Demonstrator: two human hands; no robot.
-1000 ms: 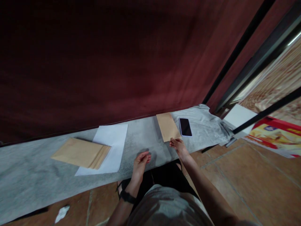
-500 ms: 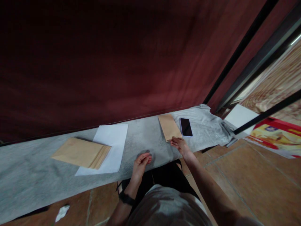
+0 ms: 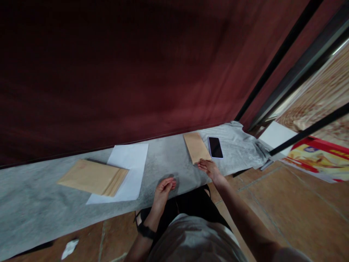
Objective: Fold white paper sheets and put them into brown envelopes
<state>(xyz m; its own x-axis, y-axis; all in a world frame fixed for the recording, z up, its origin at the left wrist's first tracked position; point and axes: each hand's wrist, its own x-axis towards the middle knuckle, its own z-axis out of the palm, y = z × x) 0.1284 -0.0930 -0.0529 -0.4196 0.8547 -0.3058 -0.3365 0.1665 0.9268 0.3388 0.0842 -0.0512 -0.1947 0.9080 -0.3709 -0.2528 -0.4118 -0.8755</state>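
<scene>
A brown paper envelope [image 3: 196, 146] lies flat on the cloth in front of me, slightly right of the middle. My right hand [image 3: 207, 166] is at its near edge, fingers closed on that edge. Left of it, my left hand [image 3: 165, 185] hovers over the front of the cloth with its fingers curled in; nothing shows in them. Farther left, a fanned stack of brown envelopes [image 3: 91, 175] rests partly on a sheet of white paper [image 3: 137, 171]. A dark-screened phone [image 3: 216, 147] lies just right of the single envelope.
Grey cloth [image 3: 163, 156] covers the long narrow surface. A dark red panel [image 3: 152, 83] rises behind it. At the right stand black bars [image 3: 280, 58] and a red and yellow box [image 3: 321, 158]. A white scrap [image 3: 70, 248] lies on the tiled floor [image 3: 275, 203].
Both hands and the envelopes keep nearly the same places. Only a very slight shift of the camera view shows.
</scene>
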